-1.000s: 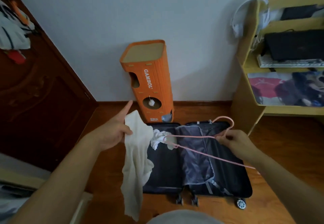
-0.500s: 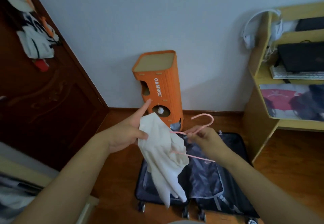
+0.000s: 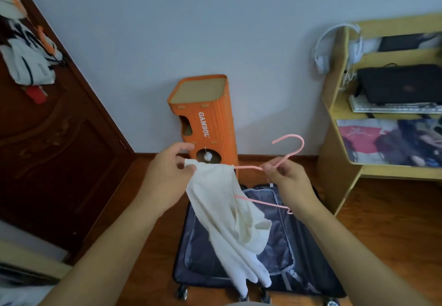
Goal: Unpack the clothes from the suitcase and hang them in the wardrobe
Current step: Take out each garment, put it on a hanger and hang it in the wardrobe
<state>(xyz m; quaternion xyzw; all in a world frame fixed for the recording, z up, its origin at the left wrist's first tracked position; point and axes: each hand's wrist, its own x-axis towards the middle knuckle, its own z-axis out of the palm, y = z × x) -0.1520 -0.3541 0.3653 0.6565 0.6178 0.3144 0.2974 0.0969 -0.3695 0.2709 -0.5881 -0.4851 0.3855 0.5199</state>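
Since the earlier frames both hands have risen and drawn closer together, the white garment (image 3: 224,212) now sits partly on the pink hanger (image 3: 267,176) where before it only hung from the left hand, and the pointing left index finger has curled in.

Head view: left hand (image 3: 167,181) pinches the garment's top corner between thumb and fingers, level with the hanger's arm. Right hand (image 3: 290,181) pinches the hanger at its neck, fingers curled round the wire, hook up and curving left. One hanger arm runs left into the cloth; the lower bar comes out of the fabric and passes under the right wrist. Cloth drapes down from the hanger and left hand, its lower end dangling in front of the open suitcase (image 3: 308,274).

Suitcase lies flat on the wooden floor (image 3: 394,234), dark shell, grey zipped lining showing, wheels at the near edge. Orange cardboard tower (image 3: 208,119) marked GAMBOL stands against the wall behind it, a white ball hanging in its round hole. Dark wooden wardrobe door (image 3: 59,150) on the left, with white clothes (image 3: 26,59) hanging at the upper left. Yellow shelf unit (image 3: 334,124) on the right carries white headphones (image 3: 321,49) on its side panel, a black laptop (image 3: 401,83) and a keyboard (image 3: 392,108).
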